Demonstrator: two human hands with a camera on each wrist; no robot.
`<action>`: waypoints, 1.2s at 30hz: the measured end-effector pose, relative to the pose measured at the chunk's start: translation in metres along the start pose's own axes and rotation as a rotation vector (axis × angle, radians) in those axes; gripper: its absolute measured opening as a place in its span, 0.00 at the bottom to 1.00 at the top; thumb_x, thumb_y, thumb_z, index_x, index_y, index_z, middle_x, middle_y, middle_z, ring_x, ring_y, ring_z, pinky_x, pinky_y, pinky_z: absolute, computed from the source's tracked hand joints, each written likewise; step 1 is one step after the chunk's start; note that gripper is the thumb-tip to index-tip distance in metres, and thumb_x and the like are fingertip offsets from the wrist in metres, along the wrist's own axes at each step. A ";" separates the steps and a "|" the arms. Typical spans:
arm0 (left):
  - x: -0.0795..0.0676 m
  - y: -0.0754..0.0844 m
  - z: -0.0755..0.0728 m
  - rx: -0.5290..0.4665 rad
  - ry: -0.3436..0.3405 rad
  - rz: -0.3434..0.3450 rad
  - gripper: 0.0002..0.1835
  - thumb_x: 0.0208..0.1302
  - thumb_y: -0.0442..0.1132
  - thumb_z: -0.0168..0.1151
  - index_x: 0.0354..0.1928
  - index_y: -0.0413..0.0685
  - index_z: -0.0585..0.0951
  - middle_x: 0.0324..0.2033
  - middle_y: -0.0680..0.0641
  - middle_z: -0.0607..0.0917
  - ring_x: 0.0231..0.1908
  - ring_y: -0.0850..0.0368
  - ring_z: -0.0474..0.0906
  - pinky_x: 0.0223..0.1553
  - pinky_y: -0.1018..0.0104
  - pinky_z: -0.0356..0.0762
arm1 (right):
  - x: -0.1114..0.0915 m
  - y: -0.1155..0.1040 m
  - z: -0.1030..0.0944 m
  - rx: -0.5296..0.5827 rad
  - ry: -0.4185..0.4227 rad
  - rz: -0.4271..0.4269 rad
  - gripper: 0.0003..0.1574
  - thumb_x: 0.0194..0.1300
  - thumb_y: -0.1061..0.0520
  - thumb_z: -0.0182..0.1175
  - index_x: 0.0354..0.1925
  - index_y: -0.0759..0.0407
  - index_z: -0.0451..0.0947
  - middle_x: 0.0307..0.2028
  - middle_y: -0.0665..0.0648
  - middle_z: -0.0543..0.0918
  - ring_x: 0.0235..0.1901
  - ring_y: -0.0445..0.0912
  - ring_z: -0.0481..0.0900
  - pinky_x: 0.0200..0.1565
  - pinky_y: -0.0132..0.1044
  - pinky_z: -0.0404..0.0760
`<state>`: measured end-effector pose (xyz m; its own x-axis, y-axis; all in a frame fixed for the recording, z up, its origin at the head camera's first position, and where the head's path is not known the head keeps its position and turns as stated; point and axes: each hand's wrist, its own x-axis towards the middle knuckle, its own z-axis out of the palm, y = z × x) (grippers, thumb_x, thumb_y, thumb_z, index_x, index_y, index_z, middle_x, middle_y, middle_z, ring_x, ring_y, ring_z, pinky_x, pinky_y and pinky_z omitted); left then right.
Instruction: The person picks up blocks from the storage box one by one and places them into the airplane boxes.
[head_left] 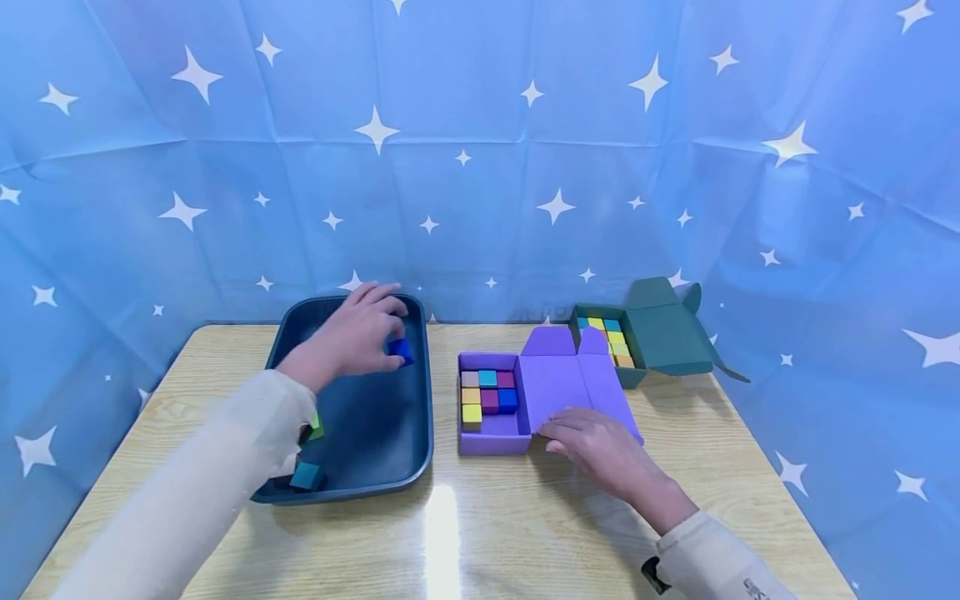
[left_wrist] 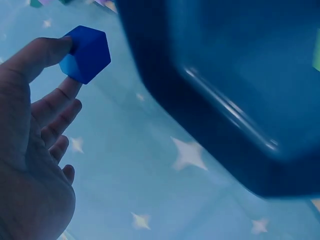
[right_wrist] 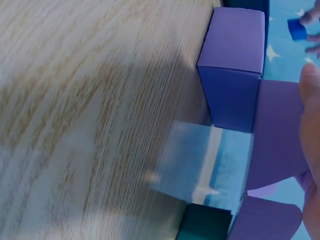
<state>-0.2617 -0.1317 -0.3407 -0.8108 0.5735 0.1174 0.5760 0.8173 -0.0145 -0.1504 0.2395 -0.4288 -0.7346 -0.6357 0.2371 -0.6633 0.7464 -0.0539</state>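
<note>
Between thumb and forefinger, my left hand [head_left: 362, 329] pinches a blue cube [left_wrist: 87, 54], held over the far right part of the dark blue tray [head_left: 430, 400]. In the left wrist view the other fingers are loosely bent and touch nothing. My right hand [head_left: 600, 450] rests at the near edge of the opened lid [head_left: 558, 392] of a purple box [head_left: 495, 445]. Inside that box several coloured cubes [head_left: 489, 402] sit in rows, with a bare stretch of floor at the near right. The right wrist view shows the purple box's side and only part of the right hand.
A green cube [head_left: 317, 427] and a teal cube [head_left: 307, 476] lie in the tray's near left, partly behind the left sleeve. Behind the purple box stands an open dark green box [head_left: 632, 377] holding several cubes. A starry blue cloth [head_left: 480, 208] hangs around the wooden table [head_left: 510, 533].
</note>
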 end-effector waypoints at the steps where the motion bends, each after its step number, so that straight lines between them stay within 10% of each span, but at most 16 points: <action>1: 0.005 0.007 -0.001 0.004 -0.004 0.008 0.17 0.54 0.56 0.70 0.37 0.51 0.87 0.60 0.47 0.79 0.75 0.44 0.52 0.77 0.44 0.45 | 0.000 0.000 0.000 0.000 0.003 -0.002 0.16 0.68 0.49 0.59 0.52 0.47 0.83 0.49 0.46 0.87 0.53 0.45 0.83 0.58 0.45 0.81; 19: 0.053 0.097 0.042 -0.026 -0.154 0.189 0.18 0.57 0.59 0.67 0.41 0.57 0.87 0.61 0.53 0.77 0.76 0.51 0.51 0.78 0.50 0.41 | -0.001 0.002 0.003 -0.016 0.041 -0.009 0.15 0.67 0.49 0.60 0.51 0.46 0.83 0.48 0.45 0.87 0.52 0.42 0.84 0.59 0.42 0.80; 36: 0.063 0.117 0.074 0.068 -0.244 0.228 0.16 0.56 0.61 0.67 0.29 0.57 0.84 0.61 0.54 0.77 0.75 0.52 0.52 0.78 0.49 0.45 | -0.001 0.000 0.002 -0.009 0.038 -0.006 0.15 0.68 0.49 0.59 0.51 0.47 0.83 0.49 0.46 0.87 0.53 0.43 0.83 0.60 0.43 0.80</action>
<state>-0.2530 0.0039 -0.4089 -0.6678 0.7315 -0.1375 0.7436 0.6637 -0.0805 -0.1499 0.2399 -0.4313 -0.7242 -0.6326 0.2746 -0.6666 0.7441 -0.0438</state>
